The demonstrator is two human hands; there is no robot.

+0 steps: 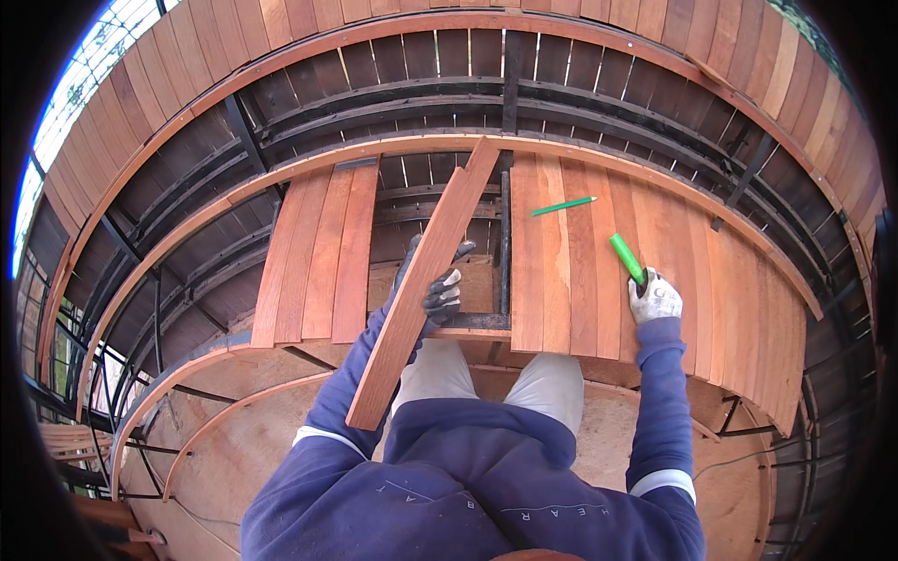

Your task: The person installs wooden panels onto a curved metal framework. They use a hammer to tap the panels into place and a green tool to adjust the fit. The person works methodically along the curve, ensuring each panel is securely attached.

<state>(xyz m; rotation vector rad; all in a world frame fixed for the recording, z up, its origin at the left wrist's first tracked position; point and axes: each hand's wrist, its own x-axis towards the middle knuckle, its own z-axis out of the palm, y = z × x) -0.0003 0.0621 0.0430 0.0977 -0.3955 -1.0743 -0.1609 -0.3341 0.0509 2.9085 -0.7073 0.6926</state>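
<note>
My left hand (442, 297), in a white glove with dark fingertips, is closed around a reddish-brown wooden plank (419, 285). The plank is held slanted, its far end by the curved wooden rail (402, 146) and its near end over my left forearm. Part of that hand is hidden behind the plank. In my right hand (656, 299), gloved alike and closed, is a bright green cylindrical handle (625, 255); the rest of the tool is hidden, so its kind cannot be made out. A green pencil (564, 206) lies on the fitted slats (580, 280) just beyond it.
Between the slats on the right and a smaller group of slats (318, 252) on the left, a gap shows dark metal framing (506, 245). Curved metal bars (393, 110) and a higher tier of slats (327, 14) arc across the far side. A brown floor (234, 439) lies below.
</note>
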